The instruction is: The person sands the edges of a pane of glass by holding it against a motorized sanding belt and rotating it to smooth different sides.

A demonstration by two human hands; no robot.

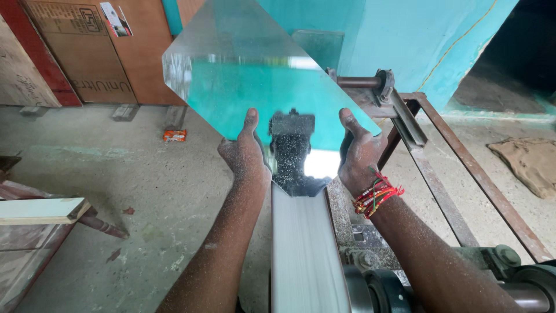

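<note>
Gripping mirror pane between left hand, right hand, above belt

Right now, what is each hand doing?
Left hand: closed on the mirror pane, lower-left edge.
Right hand: closed on the pane's lower-right edge.

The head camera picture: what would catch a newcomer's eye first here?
First, the big mirror pane in the middle, turned like a diamond and reflecting the turquoise wall. The left hand and the right hand, both dusted with pale grit, grip its lower edges, and its bottom corner meets the pale sanding belt running toward the camera. Bright red threads circle the right wrist.
</note>
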